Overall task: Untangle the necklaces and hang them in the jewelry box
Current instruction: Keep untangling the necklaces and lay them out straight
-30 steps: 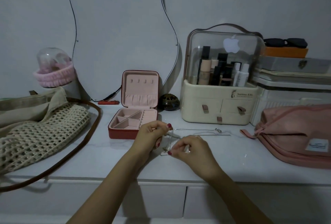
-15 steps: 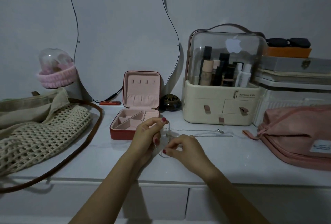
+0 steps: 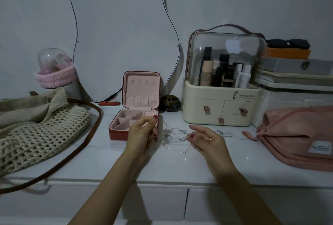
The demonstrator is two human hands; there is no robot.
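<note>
While both hands work above the dresser top point(image 3: 108, 156), the necklaces point(image 3: 177, 134) hang tangled between them — left hand point(image 3: 142, 133) probably pinching one end, right hand point(image 3: 207, 140) pinching chain — just right of the open jewelry box point(image 3: 134, 111).

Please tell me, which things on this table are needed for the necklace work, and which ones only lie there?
Needed:
necklaces, thin tangled chains between both hands
jewelry box, open, hooks in the lid
left hand and right hand, each pinching chain

Only lying there:
crochet bag
cosmetics organizer
pink pouch
mirror
</note>
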